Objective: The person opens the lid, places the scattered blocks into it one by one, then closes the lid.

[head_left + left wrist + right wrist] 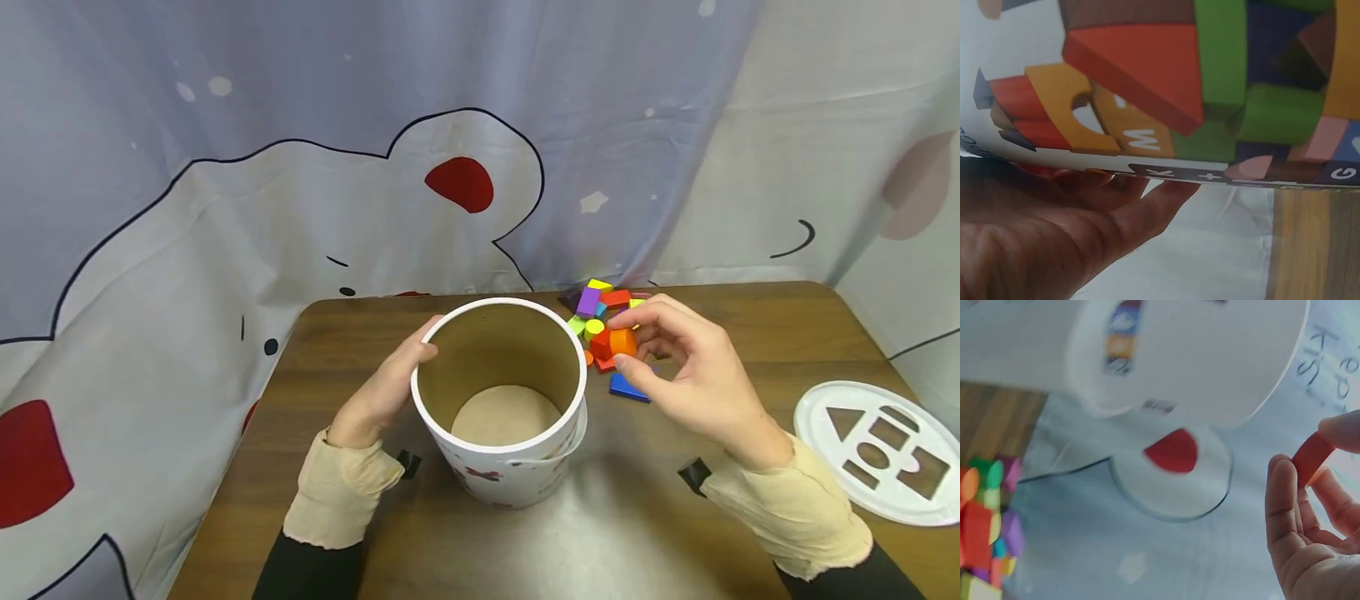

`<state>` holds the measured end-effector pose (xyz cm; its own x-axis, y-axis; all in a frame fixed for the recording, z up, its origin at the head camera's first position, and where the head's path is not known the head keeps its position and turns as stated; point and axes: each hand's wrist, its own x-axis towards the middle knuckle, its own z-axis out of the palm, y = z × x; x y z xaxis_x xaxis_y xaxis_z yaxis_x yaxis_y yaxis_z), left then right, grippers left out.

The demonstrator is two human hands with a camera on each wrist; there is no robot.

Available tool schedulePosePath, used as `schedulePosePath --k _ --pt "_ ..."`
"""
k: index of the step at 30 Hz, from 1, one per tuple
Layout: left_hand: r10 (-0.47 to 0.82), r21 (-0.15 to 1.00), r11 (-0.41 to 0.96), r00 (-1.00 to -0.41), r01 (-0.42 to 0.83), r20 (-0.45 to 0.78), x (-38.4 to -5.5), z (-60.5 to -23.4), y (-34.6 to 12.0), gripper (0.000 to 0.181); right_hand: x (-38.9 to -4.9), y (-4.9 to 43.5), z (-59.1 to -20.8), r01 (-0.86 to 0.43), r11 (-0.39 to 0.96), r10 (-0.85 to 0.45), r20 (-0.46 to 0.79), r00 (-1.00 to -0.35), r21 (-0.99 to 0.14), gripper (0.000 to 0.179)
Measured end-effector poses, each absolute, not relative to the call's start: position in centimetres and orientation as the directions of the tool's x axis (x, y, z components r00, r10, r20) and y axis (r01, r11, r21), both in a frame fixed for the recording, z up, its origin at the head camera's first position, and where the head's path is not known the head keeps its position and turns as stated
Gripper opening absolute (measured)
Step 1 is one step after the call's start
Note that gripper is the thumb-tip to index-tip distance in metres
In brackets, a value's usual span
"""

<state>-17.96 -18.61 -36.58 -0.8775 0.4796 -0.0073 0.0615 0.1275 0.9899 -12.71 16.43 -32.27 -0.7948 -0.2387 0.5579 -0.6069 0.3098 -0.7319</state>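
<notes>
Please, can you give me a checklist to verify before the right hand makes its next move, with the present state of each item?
1. Right hand has a grip on the orange block: ok, pinched between thumb and fingers.
2. Orange block apart from the other blocks: ok, the right wrist view shows a gap.
3. Left hand holds the bucket: ok, thumb over the rim.
4. Bucket mouth uncovered: ok, the white lid lies off to the right.
5. Orange block above the bucket mouth: not ok, it is to the right of it.
6. Bucket base flat on the table: cannot tell, its underside is hidden.
</notes>
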Motion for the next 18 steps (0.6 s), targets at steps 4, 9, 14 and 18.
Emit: schedulePosePath --k 4,9,14,18 --pt "0.484 0.991 0.117 -0.875 0.060 -0.004 -17.8 -36.8 -18.7 0.068 -12.6 14.3 -31.1 -0.647 0.237 -0.293 0.581 -0.759 -0.725 0.039" --pt "0.485 0.992 0.114 -0.874 0.062 -0.001 -17.8 -36.8 -18.7 0.069 -12.8 12.3 -30.1 -0.686 0.257 -0.356 0.593 -0.722 -0.681 0.039" --pt "0.491 0.989 0.121 -0.871 0.083 0.013 -18.0 -36.5 -18.7 0.068 -13.1 10.7 -29.6 -0.738 0.258 -0.418 0.617 -0.667 -0.624 0.034" --pt "0.495 0.988 0.123 -0.869 0.091 0.019 -18.0 -36.6 -18.7 0.067 -13.1 10.0 -29.5 -0.756 0.260 -0.451 0.616 -0.646 -0.601 0.031"
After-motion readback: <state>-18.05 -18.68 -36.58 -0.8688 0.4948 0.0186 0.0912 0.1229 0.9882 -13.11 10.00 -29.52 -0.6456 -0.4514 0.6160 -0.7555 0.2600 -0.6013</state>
